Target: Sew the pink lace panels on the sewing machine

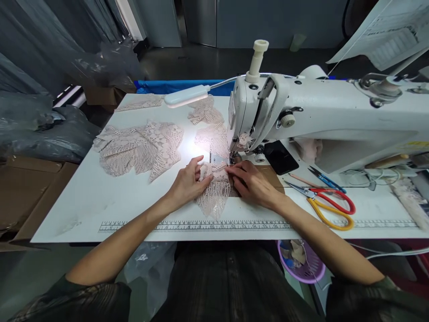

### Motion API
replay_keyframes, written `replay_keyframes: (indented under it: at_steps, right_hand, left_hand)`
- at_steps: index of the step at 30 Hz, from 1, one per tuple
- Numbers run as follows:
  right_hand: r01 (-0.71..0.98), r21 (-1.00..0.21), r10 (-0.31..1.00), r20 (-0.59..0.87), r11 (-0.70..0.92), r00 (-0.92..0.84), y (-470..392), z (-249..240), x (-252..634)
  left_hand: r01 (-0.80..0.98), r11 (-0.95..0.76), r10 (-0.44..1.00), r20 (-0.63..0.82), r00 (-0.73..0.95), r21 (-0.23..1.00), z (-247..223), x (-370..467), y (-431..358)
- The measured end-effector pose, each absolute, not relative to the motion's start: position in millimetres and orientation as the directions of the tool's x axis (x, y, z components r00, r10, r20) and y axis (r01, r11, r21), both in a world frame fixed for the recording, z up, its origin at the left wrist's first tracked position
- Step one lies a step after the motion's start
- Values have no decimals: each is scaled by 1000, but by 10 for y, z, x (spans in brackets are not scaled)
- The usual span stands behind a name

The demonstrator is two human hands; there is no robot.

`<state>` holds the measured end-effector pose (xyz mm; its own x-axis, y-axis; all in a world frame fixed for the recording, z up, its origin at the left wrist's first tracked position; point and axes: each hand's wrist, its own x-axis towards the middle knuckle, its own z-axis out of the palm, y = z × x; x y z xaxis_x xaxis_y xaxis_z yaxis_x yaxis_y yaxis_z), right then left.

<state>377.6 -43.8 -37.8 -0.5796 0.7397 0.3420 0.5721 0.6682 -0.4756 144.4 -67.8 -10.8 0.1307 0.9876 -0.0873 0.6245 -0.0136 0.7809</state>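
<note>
Your left hand [189, 181] and right hand [251, 183] press flat, fingers spread, gripping nothing, on the lace panel [214, 197]; its long axis runs near-to-far toward the presser foot [231, 158], nearest your right fingertips.

Both hands, L [187, 181] & R [251, 182], flat on lace piece [214, 194] at sewing machine [301, 116] needle.

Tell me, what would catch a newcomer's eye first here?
The big white sewing machine on the right, its lamp lighting pale pink lace that the left hand and right hand press flat by the needle. A heap of lace pieces lies left; red and yellow scissors lie right.
</note>
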Motion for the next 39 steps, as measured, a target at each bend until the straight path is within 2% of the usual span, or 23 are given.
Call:
replay_keyframes:
  at_steps: [3,5,9,15,22,27,32,39]
  right_hand:
    - [634,-353,725,370,688,-581,-455,-512,3709]
    - [651,-333,729,375,682,-573,-454,-560,3692]
    - [643,-352,732,378,680,-567,-451,-574,3688]
    - [655,-356,744,368,667,-558,-430,-550,3678]
    - [578,-336,669,374,743,-642,-477,-497,3758]
    - [610,-353,705,375,709,-602,-489,-516,3750]
    - [625,-309,697,341,717,-631,-450,-483,3752]
    - [491,-419,628,310,764,-713,-302,-388,3859]
  left_hand:
    - [655,4,987,-109,120,755,-97,1410,-670]
    - [664,22,976,-159,146,747,-87,1364,-653]
    - [603,63,944,-244,222,795,-79,1288,-623]
    - [592,89,956,-236,175,801,-62,1368,-620]
    - [514,117,921,-287,265,850,-103,1323,-615]
    - [598,75,941,-254,221,798,-83,1316,-625]
    - [703,6,961,-199,193,711,-37,1342,-648]
    - [676,-36,937,-211,280,736,-36,1319,-659]
